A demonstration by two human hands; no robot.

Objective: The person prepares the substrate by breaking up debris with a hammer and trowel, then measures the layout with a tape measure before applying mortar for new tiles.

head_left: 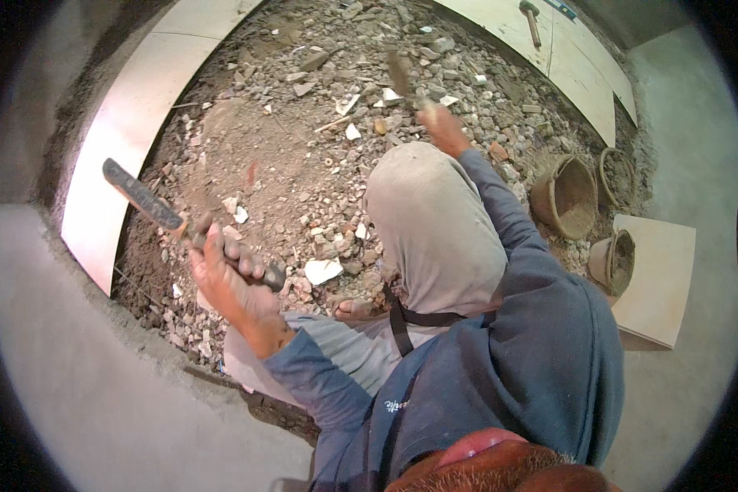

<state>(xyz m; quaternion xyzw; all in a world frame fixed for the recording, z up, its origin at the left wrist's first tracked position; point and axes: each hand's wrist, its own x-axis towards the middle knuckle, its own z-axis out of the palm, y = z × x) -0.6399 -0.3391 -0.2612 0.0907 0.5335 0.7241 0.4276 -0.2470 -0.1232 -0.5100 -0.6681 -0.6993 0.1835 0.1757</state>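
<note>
My left hand (234,283) is closed round what looks like a hammer (145,195). Its long dark grip with an orange collar points up and left, and a dark blunt end sticks out beside my fingers. Much of the tool is hidden by the hand. Farther out, beyond my raised knee, my right hand (443,129) grips a tool smeared by motion, seemingly a trowel (398,72) with a brown blade over the rubble. Broken stone, loose soil and white tile shards, one large shard (323,271) among them, lie between my hands.
Large pale tiles (131,107) line the left edge, and more tiles (578,78) lie at the far right, with a mallet (531,23) on them. Dirty buckets (564,197) stand on the right, near a loose square tile (660,279). Grey walls bound both sides.
</note>
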